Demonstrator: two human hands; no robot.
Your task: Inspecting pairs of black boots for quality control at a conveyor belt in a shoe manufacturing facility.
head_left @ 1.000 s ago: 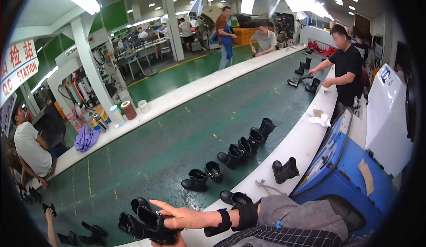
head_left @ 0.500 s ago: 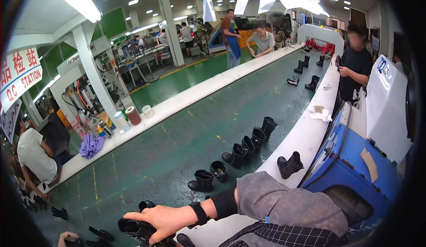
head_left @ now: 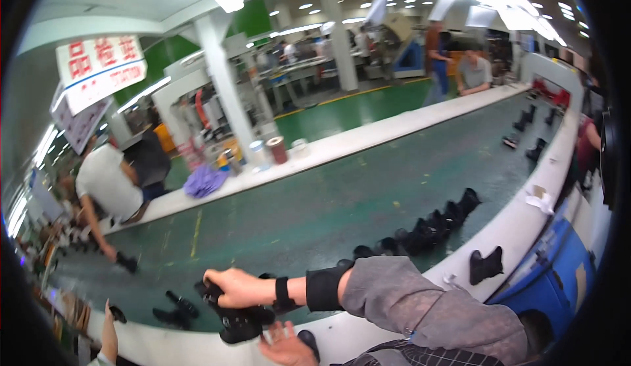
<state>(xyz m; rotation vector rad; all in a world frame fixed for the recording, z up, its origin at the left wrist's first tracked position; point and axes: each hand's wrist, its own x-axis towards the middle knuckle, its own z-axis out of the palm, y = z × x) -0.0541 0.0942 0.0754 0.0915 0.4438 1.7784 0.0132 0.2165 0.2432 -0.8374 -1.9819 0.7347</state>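
Note:
My right hand reaches in from the right and is closed on a short black boot. The boot hangs tilted over the near edge of the line. Just below it my left hand is open, fingers spread, close to the boot; I cannot tell whether they touch. Beside the left hand, part of another dark shoe shows on the white ledge. Left of the held boot, dark footwear lies on the green conveyor belt.
Several black boots stand in a row behind my right arm. One boot sits on the right ledge. A purple cloth and jars lie on the far ledge. At left, a co-worker reaches to a boot; another person's forearm rises nearby.
My view has swung left, so the scene sits further right. The boot in my right hand has been raised and tilted. My left hand has come into view under it.

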